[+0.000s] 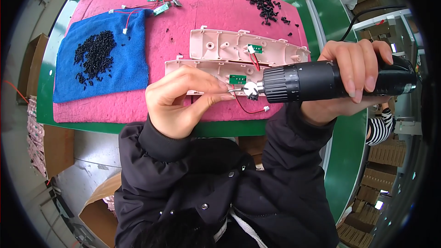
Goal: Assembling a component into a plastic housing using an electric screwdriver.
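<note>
My right hand (356,71) is wrapped round a black power screwdriver (303,81), held level with its ribbed collar pointing left. From the collar sticks a metal bit (235,90) that carries a white round piece (251,88). A few black screws cling to the lower side of that piece. The thumb and forefinger of my left hand (181,96) pinch the bit's end. Under the tool lies a pale pink plastic shell (209,67) with a small green circuit board (237,79) and a red-and-black lead. My left hand hides part of this shell.
Behind lies a second pink shell (229,41) with its own board (255,48). A blue cloth (131,71) at left bears a heap of black screws (95,55). More screws (264,7) lie far right on the pink mat (183,23), and wired boards (161,9) far left.
</note>
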